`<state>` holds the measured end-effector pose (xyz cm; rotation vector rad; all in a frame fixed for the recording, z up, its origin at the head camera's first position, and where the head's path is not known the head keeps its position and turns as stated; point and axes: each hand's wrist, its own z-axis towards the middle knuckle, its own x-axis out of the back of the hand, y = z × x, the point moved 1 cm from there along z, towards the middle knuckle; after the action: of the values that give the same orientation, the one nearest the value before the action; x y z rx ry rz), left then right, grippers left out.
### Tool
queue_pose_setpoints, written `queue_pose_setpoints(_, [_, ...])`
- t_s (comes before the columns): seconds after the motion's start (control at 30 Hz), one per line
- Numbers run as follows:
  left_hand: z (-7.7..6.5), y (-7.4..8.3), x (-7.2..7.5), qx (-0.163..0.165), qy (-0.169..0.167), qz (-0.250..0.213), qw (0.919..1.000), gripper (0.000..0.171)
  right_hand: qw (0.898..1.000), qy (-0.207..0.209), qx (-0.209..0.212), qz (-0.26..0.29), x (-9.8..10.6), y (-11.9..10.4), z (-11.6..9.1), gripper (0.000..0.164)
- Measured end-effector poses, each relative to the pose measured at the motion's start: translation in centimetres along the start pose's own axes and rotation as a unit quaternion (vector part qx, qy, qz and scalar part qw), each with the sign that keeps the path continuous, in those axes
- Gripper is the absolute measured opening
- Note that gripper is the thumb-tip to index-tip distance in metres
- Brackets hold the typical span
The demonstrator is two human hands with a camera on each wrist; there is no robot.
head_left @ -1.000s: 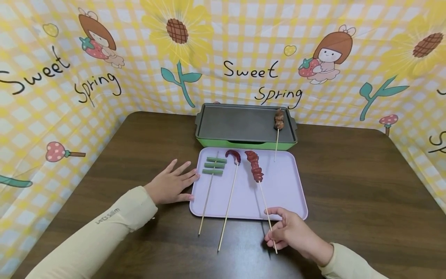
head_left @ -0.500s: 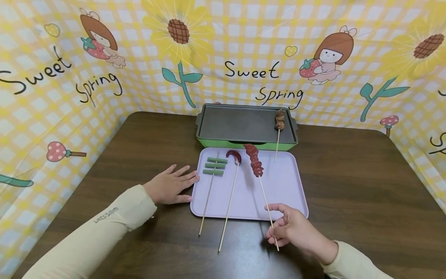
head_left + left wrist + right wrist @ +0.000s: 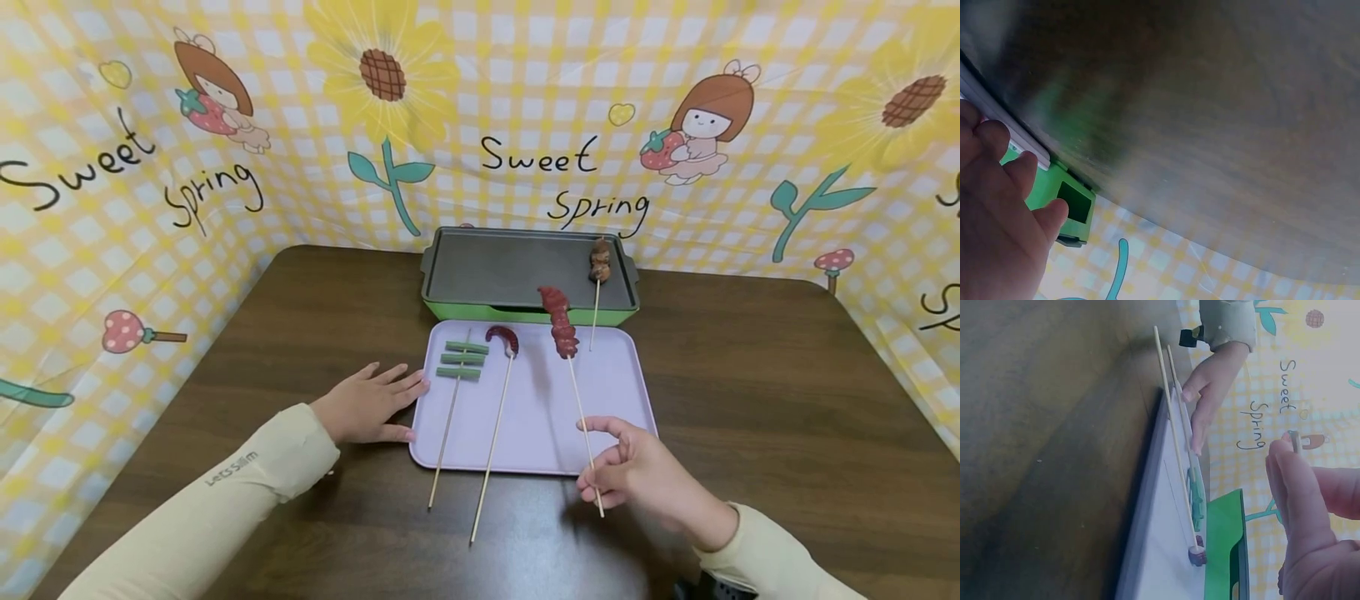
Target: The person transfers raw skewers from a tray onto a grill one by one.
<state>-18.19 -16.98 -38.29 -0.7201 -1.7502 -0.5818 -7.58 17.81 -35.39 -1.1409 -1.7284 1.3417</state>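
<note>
My right hand [image 3: 637,471] pinches the lower stick of a skewer with red meat pieces [image 3: 562,325]. The skewer is raised over the lilac tray [image 3: 525,442], its tip overlapping the grill's front edge in the head view. In the right wrist view, the stick's end shows at the fingertips of the right hand [image 3: 1310,500]. Fingers spread, my left hand [image 3: 369,406] touches the tray's left edge. On the tray lie a skewer of green bean-like pieces [image 3: 462,360] and one with a curled dark-red piece [image 3: 506,337], sticks jutting past the front rim.
Behind the tray stands a green grill with a dark flat plate [image 3: 510,267]. A skewer of brown chunks [image 3: 600,262] lies at the plate's right end, its stick hanging over the front. Patterned cloth [image 3: 525,100] encloses the wooden table [image 3: 750,400] at the back and sides.
My right hand has carried the red meat skewer forward and slightly right, from over the tray toward the grill. My left hand has stayed at the tray's edge.
</note>
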Motion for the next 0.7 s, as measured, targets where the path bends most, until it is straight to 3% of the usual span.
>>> queue_pose_setpoints(0.3, [-0.1,0.2,-0.3,0.005,-0.001,-0.022,0.9998,0.073,1.0,0.03,-0.002,-0.006,0.1,-0.9,1.1,0.062])
queue_pose_setpoints(0.7, [0.0,0.3,-0.1,0.008,-0.001,-0.017,0.9998,0.072,0.999,0.049,0.007,0.002,0.4,-1.3,3.0,0.061])
